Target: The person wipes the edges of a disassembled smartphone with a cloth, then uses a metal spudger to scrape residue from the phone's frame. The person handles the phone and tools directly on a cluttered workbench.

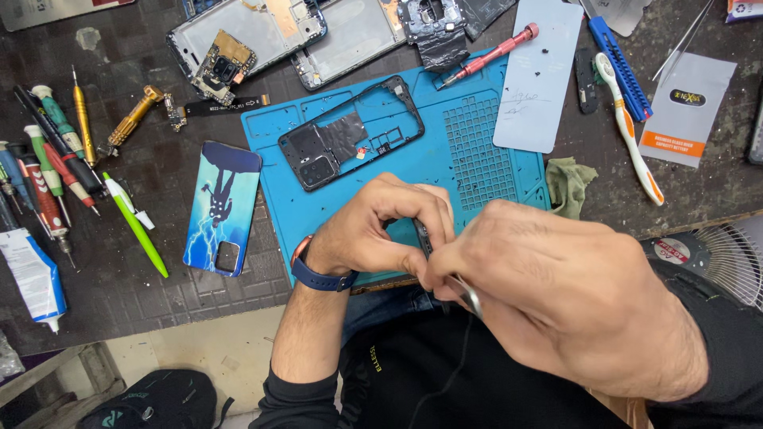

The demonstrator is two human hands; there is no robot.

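Open room lay on the blue mat (381, 171) between the black phone frame (347, 133) and the hands, and on the bare desk (159, 171) left of the printed phone case (222, 208). Screwdrivers (56, 159) crowded the desk's left edge; opened phones (262, 32) blocked the far edge; a toothbrush (632, 131) lay to the right.

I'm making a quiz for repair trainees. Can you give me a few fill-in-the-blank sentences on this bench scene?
1. The black phone frame lies on a ____ work mat.
2. The left hand wears a dark blue ____ at the wrist.
3. The right hand holds metal ____ near the left fingers.
4. The illustrated phone case lies to the ____ of the mat.

Answers: blue; watch; tweezers; left
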